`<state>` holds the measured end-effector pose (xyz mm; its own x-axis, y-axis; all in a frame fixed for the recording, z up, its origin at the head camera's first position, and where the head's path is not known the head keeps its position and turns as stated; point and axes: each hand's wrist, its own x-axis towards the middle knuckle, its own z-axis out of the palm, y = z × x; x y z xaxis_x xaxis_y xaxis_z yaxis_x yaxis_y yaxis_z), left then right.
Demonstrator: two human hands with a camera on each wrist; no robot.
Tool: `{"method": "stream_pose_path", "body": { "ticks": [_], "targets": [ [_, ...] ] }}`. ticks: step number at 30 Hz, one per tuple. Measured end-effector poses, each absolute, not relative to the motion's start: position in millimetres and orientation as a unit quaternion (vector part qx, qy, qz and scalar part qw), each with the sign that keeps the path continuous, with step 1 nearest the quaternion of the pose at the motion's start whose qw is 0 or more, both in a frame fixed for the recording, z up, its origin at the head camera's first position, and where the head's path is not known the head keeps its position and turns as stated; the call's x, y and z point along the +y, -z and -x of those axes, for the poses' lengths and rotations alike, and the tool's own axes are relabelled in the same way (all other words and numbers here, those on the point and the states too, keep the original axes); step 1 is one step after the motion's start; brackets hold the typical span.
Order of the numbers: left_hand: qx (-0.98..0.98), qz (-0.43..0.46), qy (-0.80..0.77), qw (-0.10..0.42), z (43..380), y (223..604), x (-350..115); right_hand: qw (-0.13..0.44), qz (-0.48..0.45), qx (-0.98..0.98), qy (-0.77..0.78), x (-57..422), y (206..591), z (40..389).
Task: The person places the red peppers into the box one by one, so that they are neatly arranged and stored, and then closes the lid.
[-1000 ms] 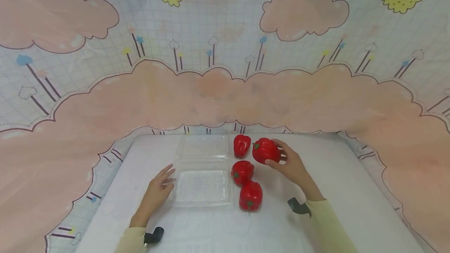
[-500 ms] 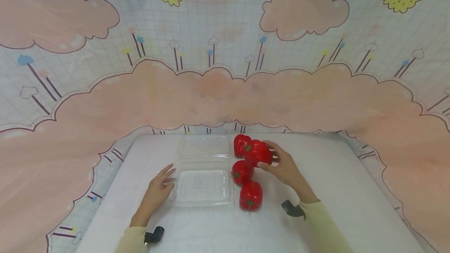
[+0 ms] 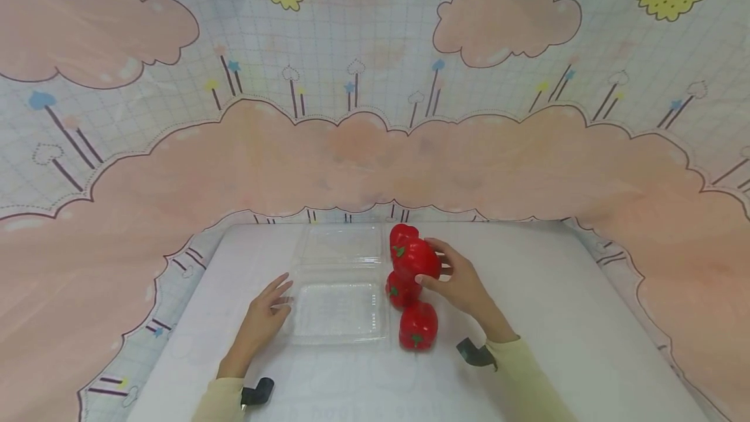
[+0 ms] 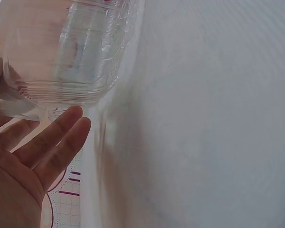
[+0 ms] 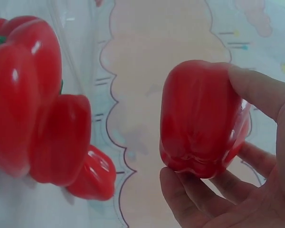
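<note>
Your right hand [image 3: 463, 285] grips a glossy red bell pepper [image 3: 417, 259], shifted leftward since a second ago, hence nearer the clear plastic container [image 3: 338, 314] towards the white table's [image 3: 527, 253] far edge. Your left hand [image 3: 263, 318], fingers spread, lies at the container's left side; contact uncertain.

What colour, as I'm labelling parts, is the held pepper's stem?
Green; the stem shows best in the head view.
</note>
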<state>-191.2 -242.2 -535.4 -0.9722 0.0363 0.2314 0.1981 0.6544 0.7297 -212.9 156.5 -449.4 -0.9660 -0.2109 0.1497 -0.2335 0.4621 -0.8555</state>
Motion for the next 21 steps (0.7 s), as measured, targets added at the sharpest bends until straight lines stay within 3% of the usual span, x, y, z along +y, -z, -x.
{"method": "stream_pose_path", "body": {
  "ticks": [21],
  "targets": [
    [-0.915, 0.045, 0.392, 0.083, 190, 535, -240, -0.001, -0.130, -0.848, -0.514, 117, 454, 208]
  ]
}}
